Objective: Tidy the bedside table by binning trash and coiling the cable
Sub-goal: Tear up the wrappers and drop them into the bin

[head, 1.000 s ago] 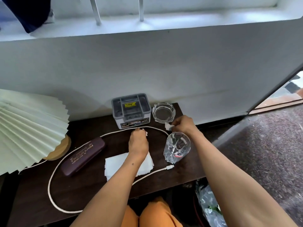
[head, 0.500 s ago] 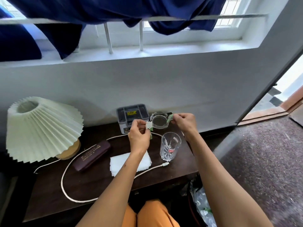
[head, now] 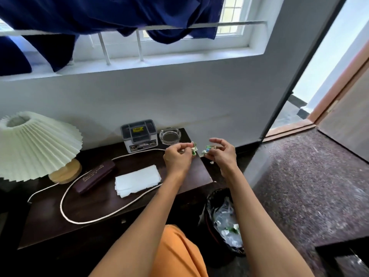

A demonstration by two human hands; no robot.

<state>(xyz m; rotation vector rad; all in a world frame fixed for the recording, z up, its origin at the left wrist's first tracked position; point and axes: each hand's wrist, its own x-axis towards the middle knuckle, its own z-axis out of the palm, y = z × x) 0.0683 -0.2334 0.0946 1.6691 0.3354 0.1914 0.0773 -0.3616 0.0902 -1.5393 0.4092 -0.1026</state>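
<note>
My left hand (head: 176, 157) pinches a small white-and-green wrapper scrap (head: 194, 149) above the right end of the dark bedside table (head: 99, 220). My right hand (head: 221, 154) holds another crumpled green-and-white scrap (head: 206, 150) just past the table's right edge, above the floor. A white cable (head: 83, 221) lies in a long loose loop across the table. A folded white tissue (head: 137, 180) rests inside that loop. The black-lined bin (head: 211, 198), holding clear plastic and scraps, stands on the floor below my right forearm. The drinking glass is hidden behind my left arm.
A pleated lamp (head: 34, 144) stands at the table's left. A maroon case (head: 93, 177) lies beside the tissue. A grey box (head: 138, 134) and a glass ashtray (head: 170, 135) sit against the wall. An open doorway is at the right.
Both hands lifted from the tabletop with scraps and moved right, toward the table's right edge over the bin. The view tilted up and shifted right, bringing the bin into sight.
</note>
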